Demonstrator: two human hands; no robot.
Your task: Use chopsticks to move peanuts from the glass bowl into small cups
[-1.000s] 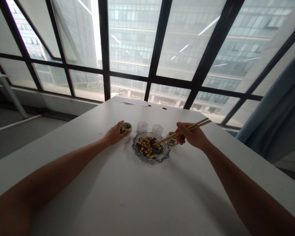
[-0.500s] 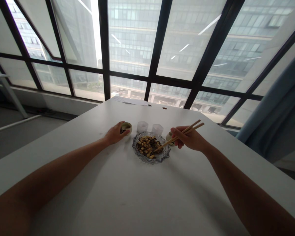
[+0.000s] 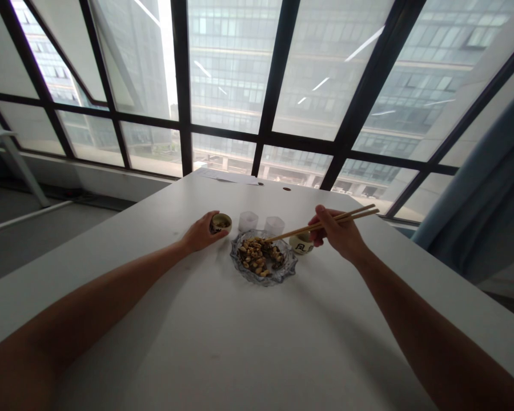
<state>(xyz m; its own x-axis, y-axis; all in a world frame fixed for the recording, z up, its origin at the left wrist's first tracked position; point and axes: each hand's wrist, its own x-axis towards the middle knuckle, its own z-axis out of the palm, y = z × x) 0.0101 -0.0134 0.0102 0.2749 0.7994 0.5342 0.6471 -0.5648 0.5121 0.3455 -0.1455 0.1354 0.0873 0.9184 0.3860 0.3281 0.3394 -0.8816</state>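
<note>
My left hand is wrapped round a small round cup at the left, its opening tilted a little toward me. A pair of wooden chopsticks is held in my right hand, fingers closed on them. Their tips reach into a mix of nuts and dark bits near its back edge. The mix lies in a clear glass dish with a wavy rim. Partly behind my right fingers stands a second small cup with dark writing on its side.
Two whitish translucent cups stand just behind the dish. Papers lie at the far edge of the white table, by the windows. A blue curtain hangs at the right.
My right hand has moved right, and the chopstick tips have shifted to the back of the nut mix. The cup at my left hand now sits slightly differently in the grasp.
</note>
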